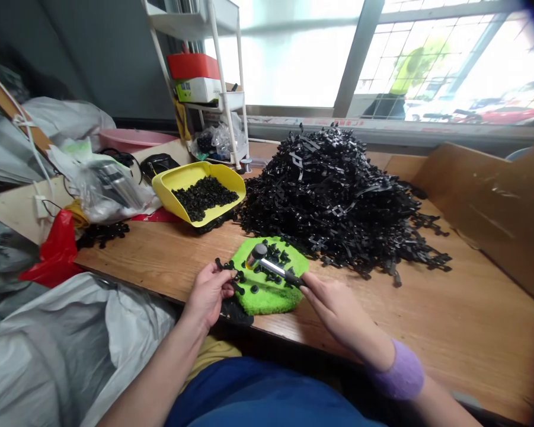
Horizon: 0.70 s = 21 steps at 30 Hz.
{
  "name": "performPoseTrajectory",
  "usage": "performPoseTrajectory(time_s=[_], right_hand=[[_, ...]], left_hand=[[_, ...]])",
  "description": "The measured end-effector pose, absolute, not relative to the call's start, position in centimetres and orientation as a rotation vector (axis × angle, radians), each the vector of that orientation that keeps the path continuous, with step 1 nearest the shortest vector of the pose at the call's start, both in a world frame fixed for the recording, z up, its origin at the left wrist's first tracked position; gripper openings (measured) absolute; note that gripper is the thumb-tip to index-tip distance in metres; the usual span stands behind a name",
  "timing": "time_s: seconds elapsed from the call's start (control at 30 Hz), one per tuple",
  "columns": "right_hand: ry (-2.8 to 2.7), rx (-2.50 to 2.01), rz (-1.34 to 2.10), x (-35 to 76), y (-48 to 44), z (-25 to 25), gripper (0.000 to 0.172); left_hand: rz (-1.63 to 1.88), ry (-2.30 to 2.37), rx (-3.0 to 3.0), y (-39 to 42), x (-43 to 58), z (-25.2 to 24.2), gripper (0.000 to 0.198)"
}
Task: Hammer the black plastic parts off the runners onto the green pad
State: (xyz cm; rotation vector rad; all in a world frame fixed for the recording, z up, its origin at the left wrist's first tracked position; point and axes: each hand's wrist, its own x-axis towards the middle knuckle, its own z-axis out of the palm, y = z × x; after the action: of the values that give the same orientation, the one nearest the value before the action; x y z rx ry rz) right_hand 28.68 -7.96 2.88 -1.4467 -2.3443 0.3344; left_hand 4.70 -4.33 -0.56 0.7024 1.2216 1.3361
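Currently, right hand [340, 314] grips a hammer [269, 265] — left hand [208, 293], black plastic pieces [237, 277].

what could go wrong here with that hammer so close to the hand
The hammer in the right hand sits close to the left hand, which pinches a black plastic runner, so a mis-aimed blow might catch its fingers. The small black plastic pieces lie loose on the green mat, so they could bounce off and get lost in the black heap just beyond it.

Wooden table [431, 350]; black heap [329, 201]; yellow scoop [169, 190]
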Motion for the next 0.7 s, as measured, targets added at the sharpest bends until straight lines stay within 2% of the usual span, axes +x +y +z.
performPoseTrajectory(time_s=[0.23, 0.47, 0.7], right_hand=[[-2.440, -1.512, 0.093, 27.6, -7.9, 2.9, 0.019], [-2.350, -1.475, 0.302, 28.6, -8.0, 2.3, 0.022], [-2.337, -1.512, 0.345, 28.8, -8.1, 2.4, 0.021]], left_hand=[[1.490, 1.220, 0.903, -4.8, 5.5, -0.8, 0.033], [1.351, 1.132, 0.660, -4.2, 4.5, -0.9, 0.027], [1.357, 1.153, 0.698, -4.2, 4.8, -0.9, 0.026]])
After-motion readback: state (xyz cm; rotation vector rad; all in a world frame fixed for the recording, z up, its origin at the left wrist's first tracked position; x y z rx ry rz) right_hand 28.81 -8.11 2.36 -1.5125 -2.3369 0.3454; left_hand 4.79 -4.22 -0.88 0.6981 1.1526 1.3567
